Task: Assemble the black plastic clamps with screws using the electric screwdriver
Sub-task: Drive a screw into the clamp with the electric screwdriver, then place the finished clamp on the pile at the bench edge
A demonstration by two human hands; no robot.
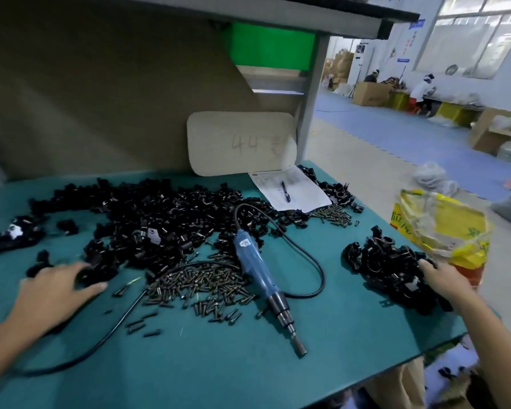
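Both arms outstretched, left hand (56, 287) splayed on loose clamps (148, 219), right hand (443, 280) on clamp pile (390, 261), grip unclear

Left grip (56, 286) palm-down, thumb out; right grip (443, 280) palm-down, arm extended.

Your left hand (56, 287) is motion-blurred, so it cannot be told whether it grips the black part (93, 274) beneath it. Your right hand (443, 280) buries its fingertips in the right clamp pile (390, 270). The screwdriver cable (101, 340) slips under your left forearm. Print on the paper sheet (307, 193) is too small to read.
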